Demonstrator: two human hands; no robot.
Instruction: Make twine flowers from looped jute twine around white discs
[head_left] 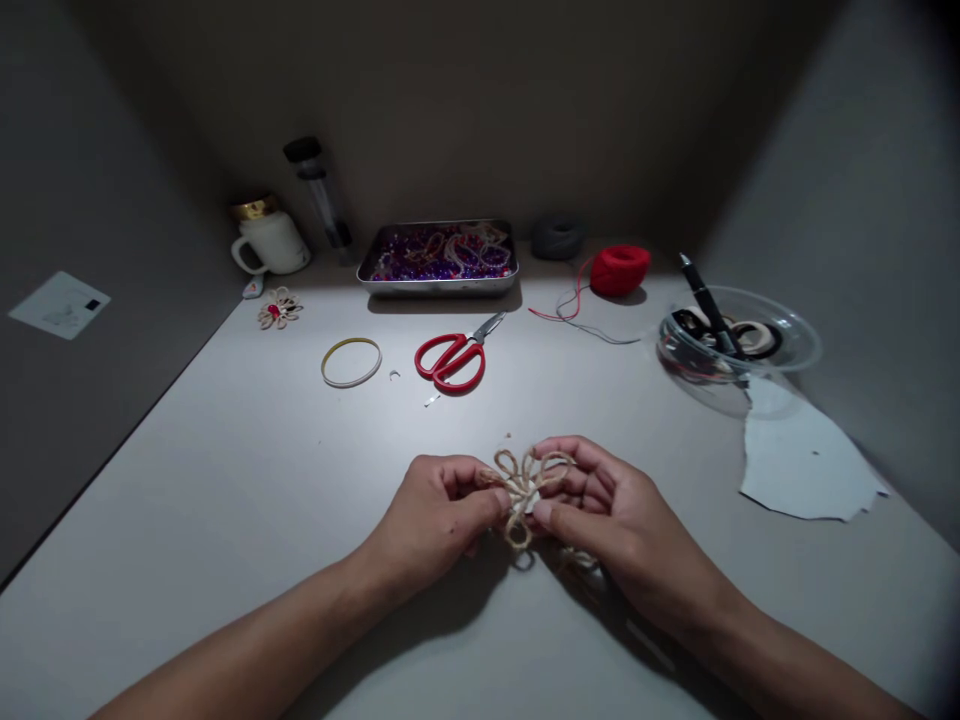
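Observation:
Between my two hands, just above the table, is a twine flower [517,531] with several looped petals and a small white patch at its centre. My left hand [454,510] pinches it from the left, thumb on the front near the middle. From the other side my right hand [600,510] grips it, with the thumb by the white centre and the fingers curled behind the upper loops. Under my right hand lies more twine [581,560], partly hidden in shadow. Red-handled scissors [451,362] rest beyond my hands, blades pointing away to the right.
A metal tray [442,288] of beads stands at the back, with red yarn [620,270] and grey yarn [556,238] to its right. A clear bowl [799,340] holding a pen and cut card [806,455] are right. A ring [352,384], finished flower [279,309] and mug [277,243] sit left.

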